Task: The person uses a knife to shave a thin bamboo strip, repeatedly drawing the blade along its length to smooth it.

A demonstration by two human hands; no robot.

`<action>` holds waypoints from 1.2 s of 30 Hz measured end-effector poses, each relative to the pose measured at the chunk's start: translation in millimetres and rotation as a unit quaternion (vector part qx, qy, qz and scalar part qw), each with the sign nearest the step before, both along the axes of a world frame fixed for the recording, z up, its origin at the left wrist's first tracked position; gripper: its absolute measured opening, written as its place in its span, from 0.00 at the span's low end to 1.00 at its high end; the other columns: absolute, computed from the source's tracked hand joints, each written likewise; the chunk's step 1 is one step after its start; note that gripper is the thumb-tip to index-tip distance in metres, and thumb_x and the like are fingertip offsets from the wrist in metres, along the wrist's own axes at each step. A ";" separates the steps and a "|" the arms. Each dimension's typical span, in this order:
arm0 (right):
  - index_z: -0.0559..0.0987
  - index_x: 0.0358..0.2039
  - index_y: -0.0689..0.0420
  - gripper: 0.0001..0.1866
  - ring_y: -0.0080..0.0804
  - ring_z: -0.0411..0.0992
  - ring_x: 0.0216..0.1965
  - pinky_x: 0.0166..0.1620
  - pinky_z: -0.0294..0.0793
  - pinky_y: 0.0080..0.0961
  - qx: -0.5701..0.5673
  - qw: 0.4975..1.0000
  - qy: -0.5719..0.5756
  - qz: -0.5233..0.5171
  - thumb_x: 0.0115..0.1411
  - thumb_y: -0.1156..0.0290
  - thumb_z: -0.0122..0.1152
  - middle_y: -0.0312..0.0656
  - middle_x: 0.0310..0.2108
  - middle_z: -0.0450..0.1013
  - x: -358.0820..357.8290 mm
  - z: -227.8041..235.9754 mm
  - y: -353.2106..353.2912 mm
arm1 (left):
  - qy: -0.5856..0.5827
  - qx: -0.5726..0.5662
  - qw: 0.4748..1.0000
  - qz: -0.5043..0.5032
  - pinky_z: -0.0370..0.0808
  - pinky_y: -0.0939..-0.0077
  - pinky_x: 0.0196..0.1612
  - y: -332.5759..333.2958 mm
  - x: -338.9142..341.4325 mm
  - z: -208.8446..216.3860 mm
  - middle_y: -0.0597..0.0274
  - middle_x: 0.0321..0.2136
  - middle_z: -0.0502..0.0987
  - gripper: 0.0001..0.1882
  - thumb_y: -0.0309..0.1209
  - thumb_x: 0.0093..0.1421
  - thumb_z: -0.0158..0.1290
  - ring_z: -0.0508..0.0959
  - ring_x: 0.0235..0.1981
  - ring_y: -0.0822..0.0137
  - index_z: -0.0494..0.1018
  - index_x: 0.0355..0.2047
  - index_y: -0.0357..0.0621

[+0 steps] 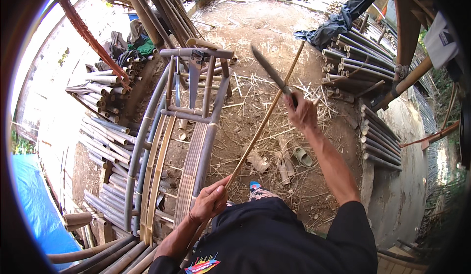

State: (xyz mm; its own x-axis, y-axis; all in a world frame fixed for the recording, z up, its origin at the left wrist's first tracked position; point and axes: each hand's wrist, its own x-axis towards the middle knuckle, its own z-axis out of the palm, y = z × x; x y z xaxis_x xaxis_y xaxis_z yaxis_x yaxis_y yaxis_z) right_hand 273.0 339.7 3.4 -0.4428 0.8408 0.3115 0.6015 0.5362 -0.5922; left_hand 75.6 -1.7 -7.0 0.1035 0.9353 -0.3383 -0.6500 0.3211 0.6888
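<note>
A long, thin bamboo strip (263,123) slants from near my body up and away to the right. My left hand (211,201) is closed around its near end, in front of my waist. In my right hand (301,113) is the handle of a machete (269,68), its dark blade pointing up and to the left. The blade lies across or just over the strip's upper part; I cannot tell whether they touch. Left of the strip stands a bamboo frame (212,127) with slats, and a handsaw (195,78) hangs on its far end.
Stacks of bamboo poles stand on the left (110,141) and right (360,58). Shavings (245,90) litter the dirt floor. A lone sandal (302,156) lies near bamboo offcuts (283,163). At the lower left spreads a blue tarp (37,205); a concrete ledge (392,195) runs along the right.
</note>
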 end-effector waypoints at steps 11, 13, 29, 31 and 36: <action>0.77 0.30 0.56 0.44 0.19 0.61 0.10 0.10 0.59 0.21 0.026 0.993 -0.093 -0.067 0.58 0.26 0.27 0.32 0.11 0.64 53.5 11.1 75.9 | -0.031 -0.040 0.999 -0.013 0.53 0.85 0.13 -51.5 4.1 6.0 0.74 0.13 0.56 0.32 0.43 0.68 0.44 0.56 0.11 0.80 0.53 0.65 0.34; 0.77 0.28 0.56 0.44 0.23 0.67 0.14 0.14 0.63 0.25 -0.046 0.974 -0.016 -0.221 0.57 0.25 0.31 0.33 0.14 0.68 95.4 34.0 113.2 | 0.036 -0.071 0.994 -0.070 0.53 0.85 0.12 -104.3 -12.5 0.8 0.76 0.11 0.57 0.40 0.50 0.64 0.48 0.57 0.09 0.80 0.52 0.64 0.30; 0.72 0.25 0.54 0.34 0.23 0.64 0.11 0.13 0.70 0.26 0.055 0.994 -0.048 0.084 0.61 0.32 0.41 0.37 0.15 0.69 -36.1 -17.2 -65.0 | 0.279 0.000 0.957 0.078 0.57 0.87 0.14 103.3 12.9 40.1 0.73 0.16 0.64 0.21 0.35 0.69 0.44 0.61 0.13 0.83 0.65 0.58 0.36; 0.71 0.26 0.53 0.33 0.18 0.58 0.09 0.10 0.63 0.25 0.139 0.988 -0.027 0.067 0.62 0.32 0.37 0.31 0.12 0.61 -23.4 -10.5 -44.8 | 0.281 -0.009 0.958 0.059 0.57 0.88 0.15 93.5 22.1 49.4 0.74 0.16 0.63 0.21 0.34 0.70 0.43 0.60 0.13 0.84 0.65 0.59 0.36; 0.69 0.24 0.51 0.31 0.16 0.53 0.09 0.08 0.57 0.22 0.043 0.998 -0.043 -0.032 0.64 0.35 0.37 0.28 0.11 0.59 18.6 8.6 11.5 | 0.252 -0.029 0.966 0.038 0.56 0.87 0.16 40.6 31.5 46.3 0.75 0.16 0.62 0.24 0.35 0.69 0.45 0.60 0.14 0.83 0.62 0.60 0.34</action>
State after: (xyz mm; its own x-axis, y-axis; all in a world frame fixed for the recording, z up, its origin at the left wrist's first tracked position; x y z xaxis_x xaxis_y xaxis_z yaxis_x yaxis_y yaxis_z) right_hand 291.6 351.2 12.0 -0.4173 0.8398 0.3473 0.6826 0.5420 -0.4903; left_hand 107.2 39.0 39.3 -0.1558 0.9119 -0.3797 -0.2589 0.3333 0.9066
